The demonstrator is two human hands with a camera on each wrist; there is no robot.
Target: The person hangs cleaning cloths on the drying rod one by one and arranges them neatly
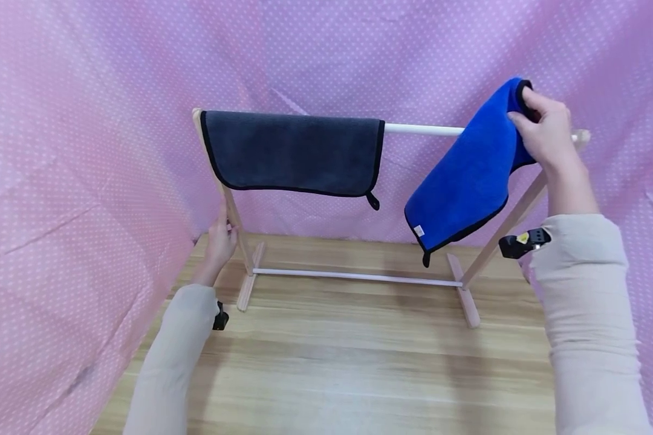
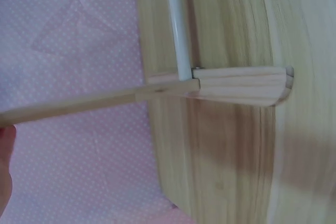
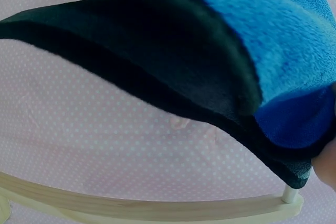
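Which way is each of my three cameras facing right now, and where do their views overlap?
Head: faces forward and down at the wooden rack; both hands and sleeves show.
Left wrist: looks along the rack's left leg to its foot; a sliver of left hand.
Right wrist: close under the blue towel; right hand at edge.
Shared: head and left wrist both show the foot.

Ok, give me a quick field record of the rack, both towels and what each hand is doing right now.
rack: wooden towel rack with white top rail, standing on wooden table
grey towel: grey towel draped over the rail's left part
blue towel: blue towel held at its top edge, above the rail's right end, hanging down
left hand: left hand holds the rack's left upright
right hand: right hand grips the blue towel
backdrop: pink dotted cloth behind and at the sides
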